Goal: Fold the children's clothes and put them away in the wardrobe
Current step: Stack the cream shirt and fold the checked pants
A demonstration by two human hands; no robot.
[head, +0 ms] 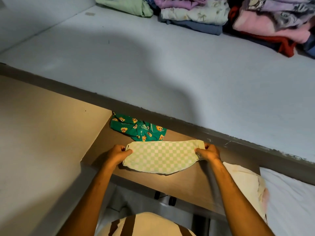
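Note:
A folded green-and-white checked garment (162,156) is held flat just above the brown wardrobe shelf (187,186). My left hand (118,154) grips its left end and my right hand (208,152) grips its right end. Behind it on the same shelf lies a dark green garment with yellow cartoon prints (138,129), partly hidden under the shelf above. Whether the checked garment touches the shelf I cannot tell.
The white upper shelf (153,65) carries several stacks of folded clothes (213,12) along its back right. A beige wardrobe side panel (42,133) stands to the left. A cream pillow (245,183) and white bedding (289,201) lie at the lower right.

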